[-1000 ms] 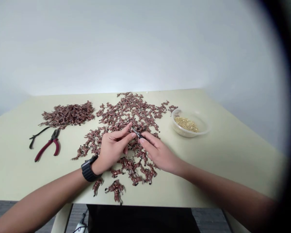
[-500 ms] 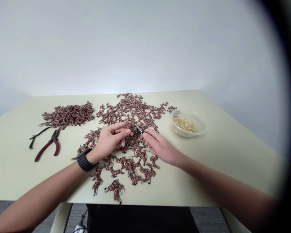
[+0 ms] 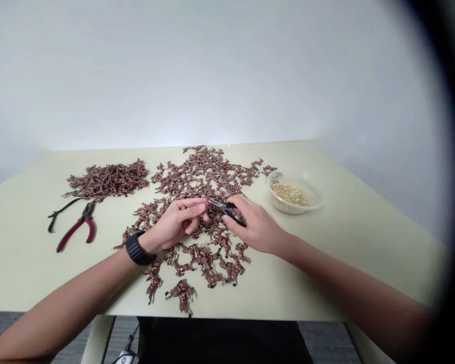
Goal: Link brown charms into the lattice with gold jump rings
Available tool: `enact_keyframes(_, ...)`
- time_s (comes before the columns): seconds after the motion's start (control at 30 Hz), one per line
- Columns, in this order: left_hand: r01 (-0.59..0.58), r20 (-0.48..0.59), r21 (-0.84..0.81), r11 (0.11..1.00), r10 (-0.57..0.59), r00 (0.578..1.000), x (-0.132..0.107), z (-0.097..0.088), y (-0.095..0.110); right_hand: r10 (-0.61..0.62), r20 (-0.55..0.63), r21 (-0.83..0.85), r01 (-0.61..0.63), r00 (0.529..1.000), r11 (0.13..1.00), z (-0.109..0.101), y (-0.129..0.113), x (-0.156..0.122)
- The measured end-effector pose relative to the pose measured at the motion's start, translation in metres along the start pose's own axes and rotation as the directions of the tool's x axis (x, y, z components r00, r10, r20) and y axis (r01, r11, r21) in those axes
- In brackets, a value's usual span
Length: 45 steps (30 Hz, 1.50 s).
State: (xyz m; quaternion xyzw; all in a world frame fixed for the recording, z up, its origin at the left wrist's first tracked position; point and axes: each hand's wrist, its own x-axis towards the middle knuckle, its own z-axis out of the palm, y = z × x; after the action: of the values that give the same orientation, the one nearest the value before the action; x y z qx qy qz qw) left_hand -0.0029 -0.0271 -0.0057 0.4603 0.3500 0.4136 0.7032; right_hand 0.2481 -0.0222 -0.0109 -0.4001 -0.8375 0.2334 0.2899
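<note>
My right hand is closed around black-handled pliers, whose handles are spread apart. Their metal jaws point left and reach the fingertips of my left hand. Thumb and forefinger of that hand are pinched together. Whatever lies between them is too small and covered to make out. Under and around both hands spread many small brown figures with black tips, shaped like little horses. A black watch band circles my left wrist.
A denser heap of brown figures lies at the back left. In front of it are red-handled pliers and a thin black tool or strap. A clear plastic bowl at right holds tiny gold-coloured pieces.
My right hand has turned, so the pliers now show more fully, with handles apart. Their jaws have come left and down to my left fingertips. The left hand has barely moved.
</note>
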Motion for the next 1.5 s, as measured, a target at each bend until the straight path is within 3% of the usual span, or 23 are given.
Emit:
enact_keyframes(0.8,0.033,-0.016,-0.064,0.997,-0.034,0.999,-0.001,0.003,-0.002,-0.040,0.045,0.006,0.040,0.998,0.999,-0.007,0.005,0.002)
enact_keyframes(1.03,-0.023,-0.082,0.107,0.994,0.032,0.996,-0.002,0.010,-0.007,0.024,0.063,0.045,-0.027,0.998,0.999,-0.007,-0.001,0.001)
enact_keyframes(1.13,-0.138,-0.121,0.378,0.916,0.197,0.973,-0.004,0.010,-0.009,0.108,0.124,0.188,-0.130,0.986,0.974,-0.003,-0.006,0.000)
enact_keyframes(1.2,-0.230,-0.086,0.622,0.749,0.357,0.930,-0.006,0.006,-0.006,0.169,0.184,0.326,-0.222,0.968,0.919,0.000,-0.009,-0.001)
enact_keyframes(1.27,-0.307,0.019,0.780,0.545,0.470,0.883,-0.008,0.002,-0.001,0.239,0.296,0.475,-0.360,0.925,0.803,0.001,-0.009,-0.002)
enact_keyframes(1.33,-0.364,0.122,0.829,0.424,0.499,0.858,-0.010,-0.002,0.006,0.264,0.435,0.573,-0.491,0.861,0.656,0.000,-0.009,-0.003)
enact_keyframes(1.4,-0.374,0.133,0.828,0.417,0.503,0.854,-0.010,-0.003,0.010,0.250,0.499,0.598,-0.539,0.830,0.594,-0.001,-0.008,-0.004)
enact_keyframes(1.43,-0.359,0.096,0.814,0.456,0.504,0.858,-0.009,-0.002,0.011,0.248,0.479,0.590,-0.518,0.842,0.619,-0.002,-0.008,-0.003)
enact_keyframes(1.5,-0.299,-0.015,0.726,0.619,0.449,0.893,-0.007,0.000,0.011,0.259,0.348,0.511,-0.414,0.901,0.754,-0.004,-0.007,-0.003)
